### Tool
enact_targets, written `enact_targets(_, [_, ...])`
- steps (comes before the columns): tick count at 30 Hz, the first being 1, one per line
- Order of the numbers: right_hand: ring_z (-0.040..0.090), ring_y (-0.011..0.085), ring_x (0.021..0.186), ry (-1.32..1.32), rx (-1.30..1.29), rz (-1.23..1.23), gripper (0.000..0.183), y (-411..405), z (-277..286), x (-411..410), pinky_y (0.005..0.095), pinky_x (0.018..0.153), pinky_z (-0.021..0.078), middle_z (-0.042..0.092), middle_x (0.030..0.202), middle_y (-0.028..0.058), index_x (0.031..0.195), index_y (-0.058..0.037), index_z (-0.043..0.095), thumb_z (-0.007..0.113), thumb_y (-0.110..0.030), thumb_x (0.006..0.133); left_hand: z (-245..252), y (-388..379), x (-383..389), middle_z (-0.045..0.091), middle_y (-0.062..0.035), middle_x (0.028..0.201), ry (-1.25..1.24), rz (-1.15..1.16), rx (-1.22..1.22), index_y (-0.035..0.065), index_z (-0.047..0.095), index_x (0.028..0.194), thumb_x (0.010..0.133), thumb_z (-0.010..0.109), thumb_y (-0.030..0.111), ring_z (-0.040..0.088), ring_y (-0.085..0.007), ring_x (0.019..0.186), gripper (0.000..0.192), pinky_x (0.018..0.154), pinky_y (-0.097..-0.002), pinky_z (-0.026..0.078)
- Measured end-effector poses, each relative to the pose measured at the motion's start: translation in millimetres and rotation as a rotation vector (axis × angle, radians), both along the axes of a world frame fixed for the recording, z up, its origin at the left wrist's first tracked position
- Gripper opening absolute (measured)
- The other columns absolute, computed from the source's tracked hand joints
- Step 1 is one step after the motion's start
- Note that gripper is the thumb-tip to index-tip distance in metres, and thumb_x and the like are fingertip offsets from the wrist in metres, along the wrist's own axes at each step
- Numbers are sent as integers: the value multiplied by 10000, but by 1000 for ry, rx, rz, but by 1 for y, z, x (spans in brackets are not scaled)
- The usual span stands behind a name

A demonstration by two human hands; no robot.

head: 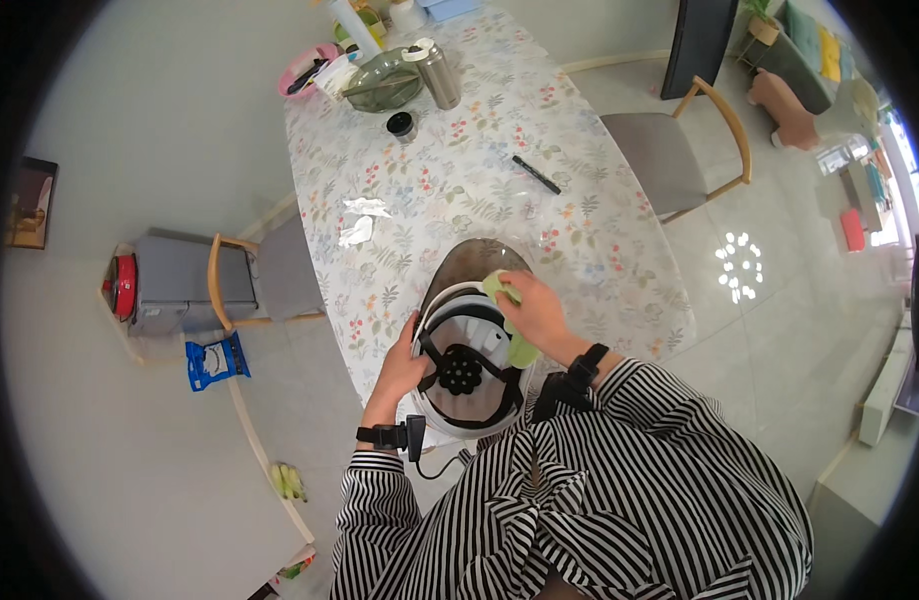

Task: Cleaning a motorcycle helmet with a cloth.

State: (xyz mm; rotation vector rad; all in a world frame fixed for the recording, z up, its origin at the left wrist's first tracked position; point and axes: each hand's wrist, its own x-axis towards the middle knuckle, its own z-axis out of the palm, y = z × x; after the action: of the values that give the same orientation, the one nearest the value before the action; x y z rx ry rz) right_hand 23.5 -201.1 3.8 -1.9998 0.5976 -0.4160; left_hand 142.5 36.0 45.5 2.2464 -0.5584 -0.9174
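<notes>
A white helmet [474,433] lies with its open underside up at the near edge of the table, showing black straps and a round black pad inside. Its tinted visor [478,259] points away from me over the tablecloth. My left hand [402,365] grips the helmet's left rim. On the far right part of the rim, my right hand [536,311] holds a light green cloth [522,352], which hangs down along the helmet's right side. Black straps with small devices are on both wrists.
The floral-covered table [474,180] bears a black marker [537,175], crumpled white tissues [357,232], a black cup-like lid [402,127], a steel thermos [438,77], a green glass bowl [388,82] and a pink basket [285,81]. Chairs stand at the left [288,270] and right [654,157].
</notes>
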Motion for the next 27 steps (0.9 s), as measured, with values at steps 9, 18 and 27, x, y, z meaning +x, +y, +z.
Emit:
enact_targets(9, [684,298,887,458,-467,327,264,-38,-2,-4,411,740,557,653,993,112,1006,-106,705,702,-330,867,-4,3,-7,489,-269,1452,17,33,16,69,286,1549,813,542,23,468,-401,1358,781,1120,-390,376])
enact_targets(18, [691,285,904,560,-607,390,287,-29,-19,-1,417,740,560,659,985,87,959,-93,699,697,-358,850,1,-8,-9,486,-244,1467,-28,-2,39,52,289,1545,823,566,41,485,-373,1353,773,1112,-369,383])
enact_targets(27, [702,304,911,706,-589,517,249,-36,-17,4,416,770,563,707,949,132,892,-79,738,680,-311,825,-3,-11,-8,464,-278,1469,-81,-55,55,15,268,1543,832,568,60,471,-401,1353,772,1114,-380,382])
